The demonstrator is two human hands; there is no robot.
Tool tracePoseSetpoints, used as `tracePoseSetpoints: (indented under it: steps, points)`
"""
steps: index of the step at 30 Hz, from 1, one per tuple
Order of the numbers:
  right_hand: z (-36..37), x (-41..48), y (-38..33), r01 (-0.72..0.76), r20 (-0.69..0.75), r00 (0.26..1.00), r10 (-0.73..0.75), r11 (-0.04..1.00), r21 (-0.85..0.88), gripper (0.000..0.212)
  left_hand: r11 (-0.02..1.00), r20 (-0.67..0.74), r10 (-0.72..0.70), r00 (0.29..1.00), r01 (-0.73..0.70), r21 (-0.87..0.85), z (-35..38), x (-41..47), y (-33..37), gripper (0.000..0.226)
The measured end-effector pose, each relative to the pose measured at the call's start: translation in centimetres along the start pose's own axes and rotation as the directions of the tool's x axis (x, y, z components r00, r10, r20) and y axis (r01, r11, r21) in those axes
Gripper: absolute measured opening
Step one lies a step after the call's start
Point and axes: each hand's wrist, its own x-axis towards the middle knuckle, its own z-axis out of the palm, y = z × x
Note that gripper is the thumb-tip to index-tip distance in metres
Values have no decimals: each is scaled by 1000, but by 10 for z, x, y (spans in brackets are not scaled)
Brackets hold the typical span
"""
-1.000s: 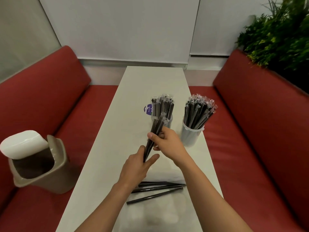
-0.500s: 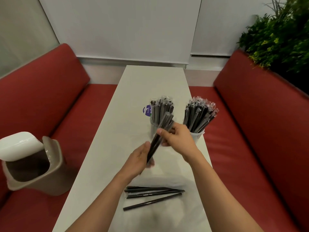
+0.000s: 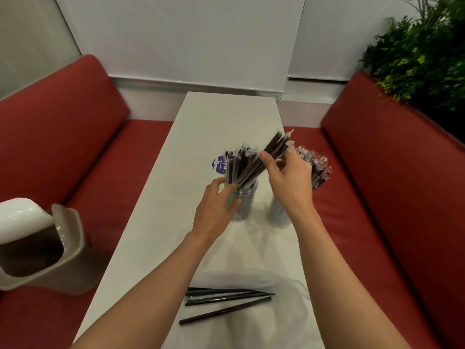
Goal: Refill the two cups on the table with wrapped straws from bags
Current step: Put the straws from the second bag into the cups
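Step in hand: seat bundle (image 3: 266, 154) in L cup (image 3: 244, 205). Procedure: bring bundle upright, low ends first, w/ L hand (image 3: 214, 210) guiding ends past the cup's contents. Release only once ends reach bottom, else cup may tip. Grip, R hand (image 3: 289, 180): thumb and fingers clamped round bundle at approx. mid-length. Bundle is tilted, top end up-right, low end over L cup rim. Grip, L hand: fingers apart, loosely bent, holding nothing, just beside bundle's low end and cup; contact cannot be told. R cup (image 3: 275, 212), packed full, stands beside on bench (image 3: 156, 222). Loose straws (image 3: 226, 298) lie on bag (image 3: 264, 328), nearer the person.
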Motion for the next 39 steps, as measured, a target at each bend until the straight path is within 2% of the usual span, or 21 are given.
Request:
tracePoseSetpoints:
  steps: [3,5,11,18,22,26,30,33,36,39]
  points:
    - [14,4,8,17,92,996,-15,1000,-26,37,998,24,-22,999,23,-66,7,3,-5,30]
    - [22,10,11,17,95,995,-12,999,-52,36,992,1,-21,1000,21,-121,10,5,-4,23]
    - [48,16,28,-73,175,979,101,984,-163,30,985,-68,-32,997,20,-171,16,15,1,10]
    - [73,-12,49,-89,17,996,91,993,-73,41,983,-85,-52,995,36,-182,15,17,-1,14]
    - [81,-23,56,-261,46,965,259,965,28,35,983,-91,-51,995,34,-180,14,16,0,16]
    - [78,-20,59,-299,69,953,294,951,78,29,985,-65,-33,997,21,-170,14,16,-1,18]
    - [68,-27,60,-323,100,945,310,935,147,36,993,16,7,1000,-5,-117,4,18,-4,18]
    - [54,-46,56,-308,83,951,299,939,153,39,995,27,38,999,-35,-91,-7,11,-3,18]
    - [37,-79,53,-245,82,968,236,961,127,25,996,-6,22,1000,-23,-84,-17,-11,-2,18]
    - [23,-127,60,-111,128,986,105,993,40,11,996,7,-29,1000,29,-81,-26,-50,-3,16]
